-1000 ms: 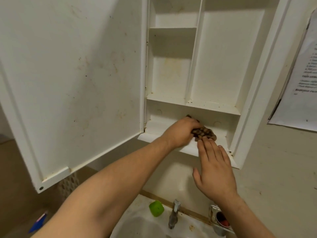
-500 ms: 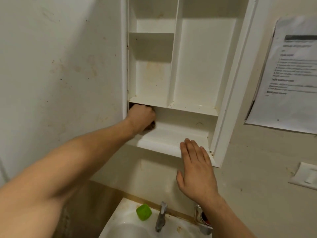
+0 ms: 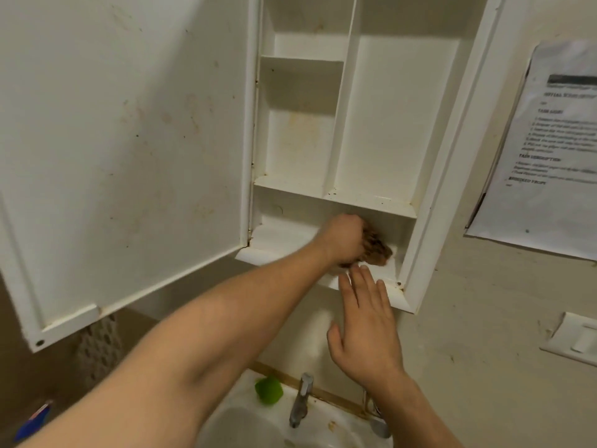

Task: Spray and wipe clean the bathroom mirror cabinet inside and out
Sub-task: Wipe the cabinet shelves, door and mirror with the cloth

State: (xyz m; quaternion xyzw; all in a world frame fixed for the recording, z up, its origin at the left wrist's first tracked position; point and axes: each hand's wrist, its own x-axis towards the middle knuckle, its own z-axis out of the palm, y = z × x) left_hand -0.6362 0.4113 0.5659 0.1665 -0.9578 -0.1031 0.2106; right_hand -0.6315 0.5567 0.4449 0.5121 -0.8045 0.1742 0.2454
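The left hand (image 3: 344,239) grips a brown cloth (image 3: 377,248), pressing it on the floor of the cabinet's (image 3: 345,108) bottom compartment, towards its right end. The right hand (image 3: 365,321) lies flat, fingers straight, fingertips at the shelf's front lip. The door (image 3: 129,140) hangs open leftward; a sink (image 3: 323,423) sits below.
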